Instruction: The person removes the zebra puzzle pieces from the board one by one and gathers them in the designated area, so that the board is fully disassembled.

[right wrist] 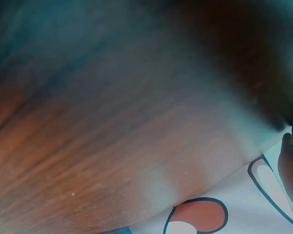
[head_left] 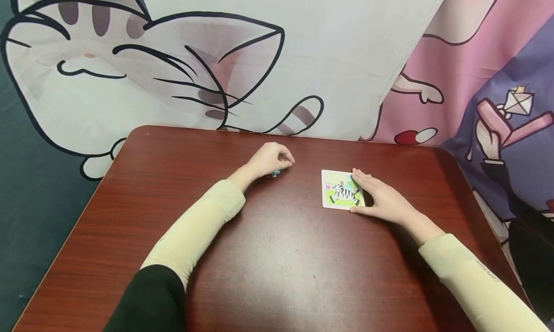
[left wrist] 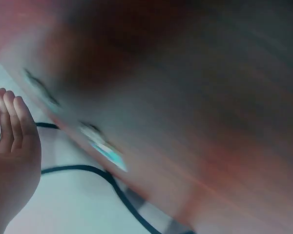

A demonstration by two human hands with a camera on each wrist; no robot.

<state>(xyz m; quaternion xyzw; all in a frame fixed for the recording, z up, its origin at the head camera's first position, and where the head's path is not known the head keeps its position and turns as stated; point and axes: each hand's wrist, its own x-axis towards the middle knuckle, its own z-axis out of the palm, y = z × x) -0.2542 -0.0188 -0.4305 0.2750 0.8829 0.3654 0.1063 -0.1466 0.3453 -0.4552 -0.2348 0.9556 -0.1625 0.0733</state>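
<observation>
A square white-edged card with a zebra picture (head_left: 345, 190) lies on the brown table, right of the middle. My right hand (head_left: 383, 197) holds it from the right side, with fingers at its top edge and thumb at its bottom edge. To the left, my left hand (head_left: 269, 159) is bent over the table, fingers loosely curved and nothing showing between them. Just below that hand is a small blue piece (head_left: 275, 173), partly hidden by it. The left wrist view shows a blurred piece with a light-blue part (left wrist: 107, 150), apart from the fingers (left wrist: 22, 119).
The brown table (head_left: 277, 264) reaches back to a white curtain with a cartoon cat (head_left: 186, 72). A pink and purple printed cloth (head_left: 459, 82) hangs at the right. Another small blurred piece (left wrist: 41, 90) lies near the table's edge in the left wrist view.
</observation>
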